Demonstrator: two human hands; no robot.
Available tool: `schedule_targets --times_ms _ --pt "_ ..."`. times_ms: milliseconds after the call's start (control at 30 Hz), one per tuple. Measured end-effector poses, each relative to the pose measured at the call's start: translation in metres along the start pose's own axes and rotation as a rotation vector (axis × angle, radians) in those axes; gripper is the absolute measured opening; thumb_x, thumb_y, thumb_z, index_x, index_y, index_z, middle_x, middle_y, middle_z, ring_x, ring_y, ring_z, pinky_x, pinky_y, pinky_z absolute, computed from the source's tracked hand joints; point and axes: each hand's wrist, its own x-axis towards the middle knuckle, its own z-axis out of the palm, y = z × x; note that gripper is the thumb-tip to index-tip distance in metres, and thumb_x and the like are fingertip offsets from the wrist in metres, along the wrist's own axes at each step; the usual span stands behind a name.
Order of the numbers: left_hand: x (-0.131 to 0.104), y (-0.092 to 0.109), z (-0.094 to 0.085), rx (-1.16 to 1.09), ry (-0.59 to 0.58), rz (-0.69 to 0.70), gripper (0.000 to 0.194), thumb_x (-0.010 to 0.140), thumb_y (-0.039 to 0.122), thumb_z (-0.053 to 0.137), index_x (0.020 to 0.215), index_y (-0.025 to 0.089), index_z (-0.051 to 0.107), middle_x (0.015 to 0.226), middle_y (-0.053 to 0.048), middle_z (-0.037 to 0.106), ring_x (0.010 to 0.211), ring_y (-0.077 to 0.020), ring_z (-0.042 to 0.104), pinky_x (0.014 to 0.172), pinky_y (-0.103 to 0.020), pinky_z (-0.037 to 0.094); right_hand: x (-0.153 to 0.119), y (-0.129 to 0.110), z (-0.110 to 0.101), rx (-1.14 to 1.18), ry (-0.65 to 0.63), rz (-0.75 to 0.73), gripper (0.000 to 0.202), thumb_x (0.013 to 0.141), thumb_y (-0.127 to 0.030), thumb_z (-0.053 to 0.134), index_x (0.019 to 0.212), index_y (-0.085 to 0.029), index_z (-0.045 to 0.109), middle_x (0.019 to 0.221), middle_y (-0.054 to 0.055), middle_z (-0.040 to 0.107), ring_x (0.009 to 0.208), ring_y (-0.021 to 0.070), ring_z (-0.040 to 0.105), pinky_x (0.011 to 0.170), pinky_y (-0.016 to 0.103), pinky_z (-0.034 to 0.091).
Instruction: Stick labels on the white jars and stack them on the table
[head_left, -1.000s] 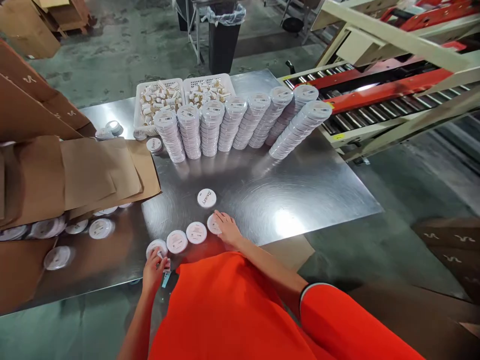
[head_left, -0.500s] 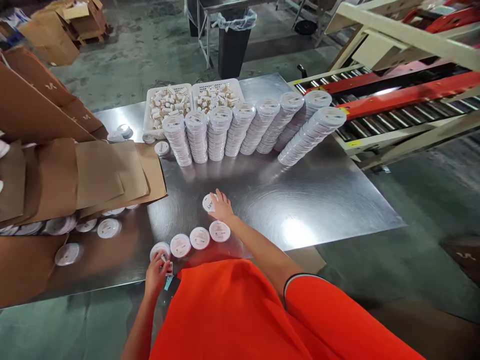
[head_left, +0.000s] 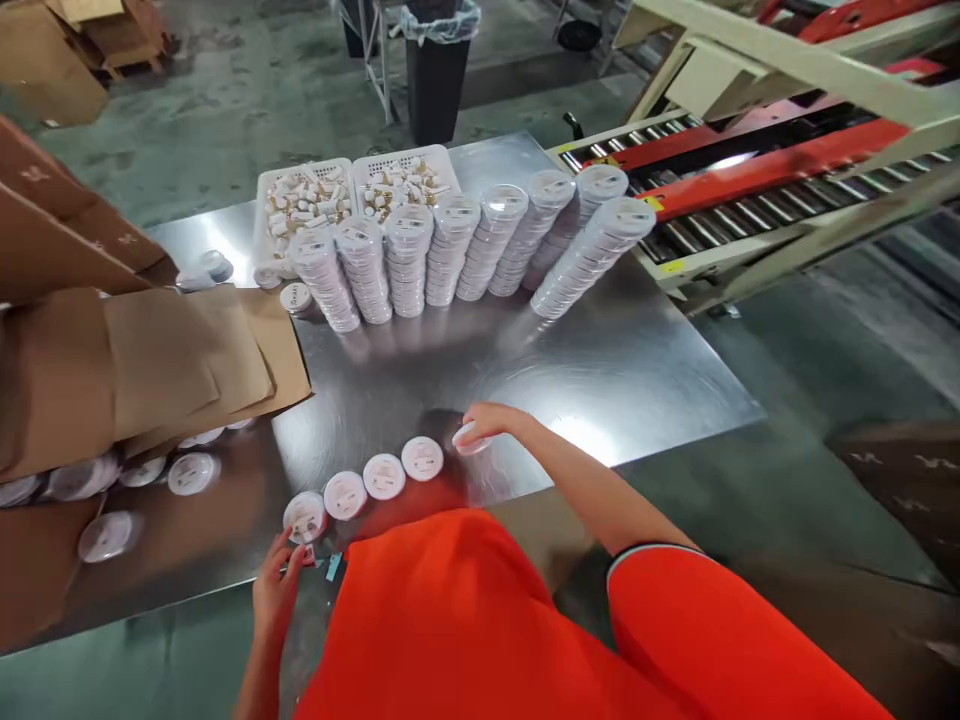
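My right hand point(head_left: 493, 420) grips a round white container point(head_left: 471, 438), held tilted above the metal table point(head_left: 600, 370). Several like it lie label side up in a slanting row, one point(head_left: 422, 458) nearest that hand. At the row's left end, my left hand point(head_left: 281, 575) is by the last container point(head_left: 304, 517), fingertips at its lower edge, with a small red and white piece point(head_left: 308, 555) at the fingers; whether they grip it is unclear. Tall stacks of clear-lidded containers point(head_left: 407, 260) stand farther back.
Two white baskets point(head_left: 264, 215) of small white and tan pieces sit behind the stacks. Cardboard boxes point(head_left: 60, 380) with loose containers are at the left. A roller conveyor point(head_left: 720, 215) meets the table's back right.
My right hand has lifted the upper container off the table and moved it right and toward me, tilting it. My left hand has drawn back slightly from atop the leftmost container. The view has shifted.
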Motion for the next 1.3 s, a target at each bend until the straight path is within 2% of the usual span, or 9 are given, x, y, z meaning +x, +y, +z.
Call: schedule_targets --times_ms 100,300,533,633,800,933,1133,1233,1300 --pt "0.008 0.008 -0.001 0.013 -0.023 0.013 0.054 0.077 0.070 0.046 0.063 0.023 0.068 0.139 -0.013 0.063 0.136 -0.0367 0.050 0.111 -0.048 0.042 -0.003 -0.015 0.009 -0.113 -0.215 0.021 0.042 0.065 -0.056 0.082 0.087 -0.020 0.077 0.092 0.011 0.075 0.097 0.0298 0.069 0.083 0.035 0.049" --pt "0.014 0.024 -0.008 0.043 0.051 0.091 0.055 0.076 0.073 0.046 0.060 0.024 0.065 0.133 -0.011 0.067 0.133 -0.0366 0.053 0.108 -0.046 0.046 -0.008 -0.028 0.027 -0.116 0.067 0.066 0.054 0.088 -0.051 0.063 0.131 -0.018 0.061 0.127 0.018 0.063 0.110 0.0319 0.065 0.088 0.039 0.050" --pt "0.000 0.034 -0.011 0.062 0.027 0.027 0.056 0.075 0.071 0.048 0.059 0.022 0.069 0.133 -0.010 0.068 0.117 -0.0352 0.064 0.092 -0.042 0.054 -0.036 -0.013 0.066 -0.115 0.268 0.009 0.091 0.074 -0.051 0.079 0.148 -0.017 0.039 0.155 0.021 0.034 0.133 0.0368 0.042 0.101 0.044 0.043" --pt "-0.001 0.039 -0.010 0.071 0.014 0.029 0.057 0.073 0.073 0.048 0.056 0.023 0.069 0.131 -0.010 0.068 0.114 -0.0361 0.066 0.088 -0.042 0.054 -0.034 -0.010 0.072 -0.141 0.320 0.009 0.085 0.076 -0.043 0.078 0.147 -0.016 0.041 0.152 0.020 0.039 0.134 0.0348 0.040 0.104 0.045 0.041" --pt "-0.001 0.045 -0.012 0.032 0.014 0.033 0.062 0.070 0.078 0.048 0.057 0.022 0.072 0.131 -0.014 0.068 0.113 -0.0377 0.066 0.094 -0.046 0.052 -0.029 0.012 0.063 -0.235 0.146 -0.224 0.085 0.073 -0.012 0.072 0.151 -0.024 0.039 0.160 0.012 0.033 0.139 0.0330 0.037 0.106 0.044 0.040" --pt "-0.005 0.056 -0.014 -0.064 0.043 0.046 0.060 0.069 0.076 0.052 0.060 0.022 0.074 0.113 -0.014 0.076 0.106 -0.0363 0.069 0.092 -0.046 0.053 -0.032 0.016 0.061 -0.277 0.077 -0.371 0.094 0.071 -0.001 0.065 0.156 -0.025 0.031 0.162 0.010 0.029 0.144 0.0306 0.032 0.109 0.044 0.038" --pt "-0.019 0.108 -0.027 -0.273 0.171 0.092 0.040 0.076 0.057 0.061 0.080 0.020 0.075 0.087 -0.006 0.078 0.084 -0.0240 0.071 0.077 -0.032 0.056 -0.050 -0.006 0.057 -0.114 0.204 -0.350 0.091 0.070 -0.002 0.066 0.153 -0.022 0.036 0.165 0.015 0.020 0.151 0.0348 0.017 0.117 0.053 0.025" --pt "-0.029 0.148 -0.031 -0.317 0.251 0.136 0.034 0.078 0.050 0.061 0.077 0.019 0.074 0.080 -0.004 0.076 0.079 -0.0203 0.069 0.076 -0.029 0.055 -0.067 -0.047 0.056 0.274 0.294 -0.424 0.065 0.080 -0.018 0.065 0.143 -0.019 0.049 0.151 0.018 0.044 0.139 0.0323 0.040 0.112 0.051 0.034" --pt "-0.035 0.174 -0.032 -0.364 0.249 0.186 0.031 0.081 0.046 0.060 0.073 0.019 0.072 0.076 -0.003 0.074 0.074 -0.0179 0.067 0.072 -0.027 0.054 -0.083 -0.091 0.056 0.636 0.226 -0.566 0.046 0.087 -0.030 0.061 0.133 -0.021 0.057 0.127 0.013 0.063 0.116 0.0247 0.058 0.101 0.043 0.045"
